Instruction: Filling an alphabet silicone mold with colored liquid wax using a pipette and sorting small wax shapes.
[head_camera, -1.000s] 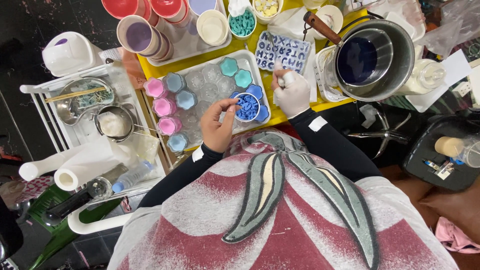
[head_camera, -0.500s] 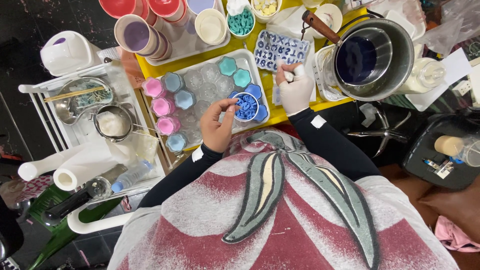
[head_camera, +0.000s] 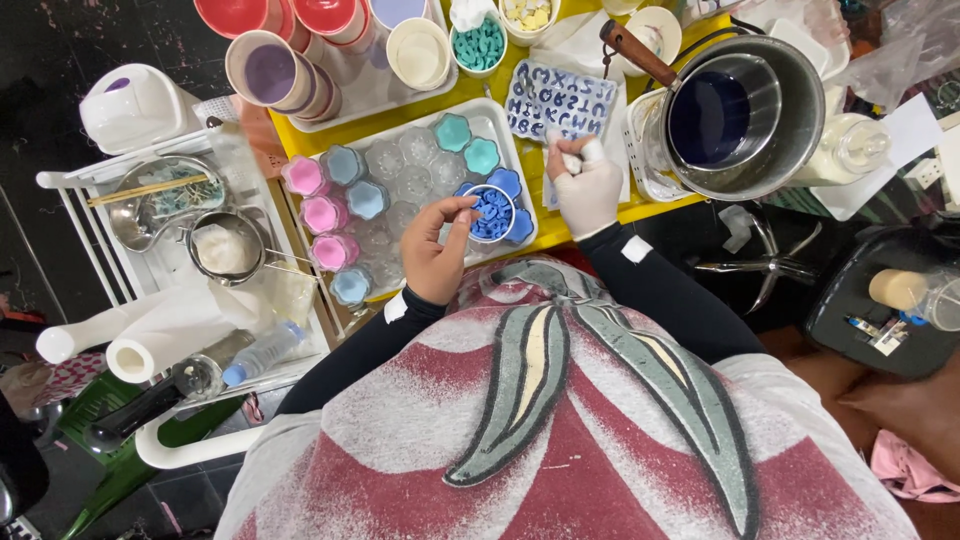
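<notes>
Both hands over the mould tray, the left at a small cup of blue pieces.

I see my left hand (head_camera: 437, 252) pinching the rim of the small cup (head_camera: 492, 213), which sits in the clear tray (head_camera: 400, 180) on the yellow tabletop (head_camera: 590, 215). My gloved right hand (head_camera: 587, 190) is closed around something white, perhaps a small tool, beside the letter mould (head_camera: 558, 100).

We count three pink flower-shaped moulds (head_camera: 322, 213), three light blue ones (head_camera: 366, 199), two teal ones (head_camera: 467, 144), two white paper rolls (head_camera: 150, 330) and one clear plastic bottle (head_camera: 262, 352).
</notes>
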